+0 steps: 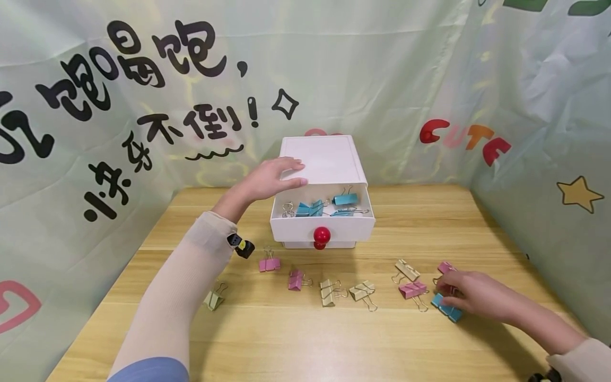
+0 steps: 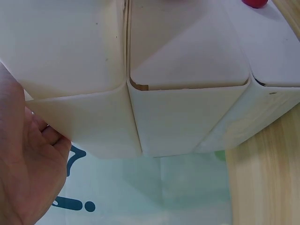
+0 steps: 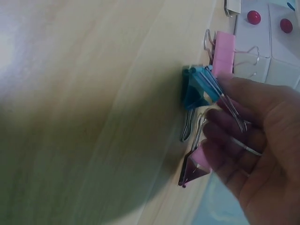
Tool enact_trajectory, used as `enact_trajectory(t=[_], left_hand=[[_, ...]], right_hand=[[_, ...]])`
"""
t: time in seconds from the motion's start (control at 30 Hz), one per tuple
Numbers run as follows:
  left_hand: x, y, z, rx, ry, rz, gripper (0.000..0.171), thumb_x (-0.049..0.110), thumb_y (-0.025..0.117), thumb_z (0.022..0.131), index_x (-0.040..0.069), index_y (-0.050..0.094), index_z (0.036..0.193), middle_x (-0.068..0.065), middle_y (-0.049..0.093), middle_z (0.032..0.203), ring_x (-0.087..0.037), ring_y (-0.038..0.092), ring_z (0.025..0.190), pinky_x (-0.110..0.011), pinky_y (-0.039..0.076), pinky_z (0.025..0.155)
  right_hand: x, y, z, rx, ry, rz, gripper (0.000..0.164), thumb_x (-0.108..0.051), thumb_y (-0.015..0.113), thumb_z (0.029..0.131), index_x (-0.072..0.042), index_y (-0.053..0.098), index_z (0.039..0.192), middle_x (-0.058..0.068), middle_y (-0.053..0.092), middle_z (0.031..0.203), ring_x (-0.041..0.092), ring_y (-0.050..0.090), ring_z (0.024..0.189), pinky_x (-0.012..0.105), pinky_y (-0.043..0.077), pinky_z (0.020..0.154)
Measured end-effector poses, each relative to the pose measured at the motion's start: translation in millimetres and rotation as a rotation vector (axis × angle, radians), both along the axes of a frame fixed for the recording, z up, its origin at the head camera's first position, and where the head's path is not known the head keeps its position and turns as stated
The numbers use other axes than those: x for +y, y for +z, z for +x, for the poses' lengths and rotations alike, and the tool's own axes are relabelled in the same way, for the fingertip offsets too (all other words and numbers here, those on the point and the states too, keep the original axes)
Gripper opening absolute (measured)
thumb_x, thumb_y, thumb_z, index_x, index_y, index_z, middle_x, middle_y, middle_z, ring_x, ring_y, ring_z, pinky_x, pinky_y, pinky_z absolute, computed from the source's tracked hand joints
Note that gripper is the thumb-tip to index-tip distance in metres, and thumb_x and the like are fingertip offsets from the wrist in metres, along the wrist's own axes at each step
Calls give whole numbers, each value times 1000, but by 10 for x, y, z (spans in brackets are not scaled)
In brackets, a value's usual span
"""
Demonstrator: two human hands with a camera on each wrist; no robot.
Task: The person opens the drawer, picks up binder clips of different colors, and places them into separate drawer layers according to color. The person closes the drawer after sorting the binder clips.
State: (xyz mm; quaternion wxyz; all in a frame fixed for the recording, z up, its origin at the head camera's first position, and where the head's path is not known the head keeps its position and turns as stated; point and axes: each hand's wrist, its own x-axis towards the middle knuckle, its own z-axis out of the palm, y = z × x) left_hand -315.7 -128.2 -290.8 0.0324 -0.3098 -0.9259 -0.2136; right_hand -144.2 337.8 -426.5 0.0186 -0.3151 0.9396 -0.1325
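A white drawer box [image 1: 322, 156] stands at the back of the table, its upper drawer [image 1: 296, 229] pulled out. Several blue binder clips [image 1: 345, 199] lie in that drawer. My left hand [image 1: 269, 180] rests on the left edge of the box top, with the thumb near the front edge. In the left wrist view, this hand [image 2: 33, 159] is against the box and some of its fingers are partly hidden. At the right, my right hand [image 1: 470, 294] pinches a blue binder clip [image 1: 446, 307] low over the table. A pink binder clip [image 3: 197, 161] lies beside its fingers in the right wrist view.
Pink clips [image 1: 296, 279] and cream binder clips [image 1: 327, 293] lie scattered in front of the box. A cream clip [image 1: 215, 298] sits near my left forearm. Red knobs [image 1: 322, 235] stick out from the drawer fronts. Printed cloth [image 1: 382, 79] hangs behind the wooden table [image 1: 286, 339].
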Motion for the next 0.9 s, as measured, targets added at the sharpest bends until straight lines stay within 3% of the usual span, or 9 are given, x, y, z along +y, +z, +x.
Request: enact_trajectory(t=[0.27,0.43,0.7,0.9], left_hand=[[-1,-8,-1,-1,-5,-4,64,58,56,93,15,55,141,-3,44,150,-23,32,142,-42,24,116],[-6,1,4,-2,2,0,65,58,56,92,15,54,141,-3,44,150,-23,31,142,-43,24,116],[-2,5,5,-7,2,-4,65,58,56,93,15,54,141,-3,43,150,-23,31,142,-42,24,116],[0,10,6,-5,2,-6,65,58,56,93,15,54,141,-3,43,151,-23,30,143,-42,24,116]], right_hand=[[-14,-30,-25,-66,5,50,24,-33,78,82,-15,69,95,-14,61,89,-1,55,74,28,50,60],[-29,-21,-38,-65,19,47,24,-34,78,82,-18,70,96,-13,61,93,-1,55,76,28,50,62],[-61,-16,-50,-94,57,-1,20,-24,77,84,-25,58,90,-21,47,78,-4,44,66,21,40,55],[-63,5,-49,-70,93,-29,23,-20,75,86,-27,54,89,-22,48,76,-3,46,66,21,39,56]])
